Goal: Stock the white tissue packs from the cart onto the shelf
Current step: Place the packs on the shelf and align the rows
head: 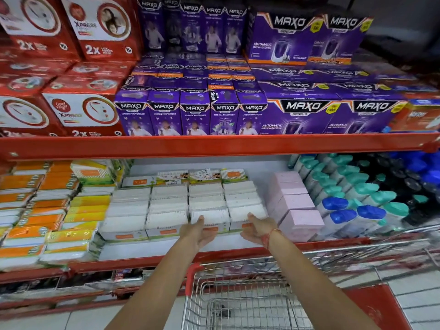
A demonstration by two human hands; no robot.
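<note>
White tissue pack (209, 219) btwn both hands' fingers (199, 222), on shelf (166, 259).

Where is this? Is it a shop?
Yes, most likely a supermarket aisle. Red shelves are packed with many copies of the same boxed products, such as purple Maxo boxes, a shopping cart stands in front, and two hands reach toward rows of white tissue packs.

Bright, even store light; wide-angle bending and blur toward the edges
</note>
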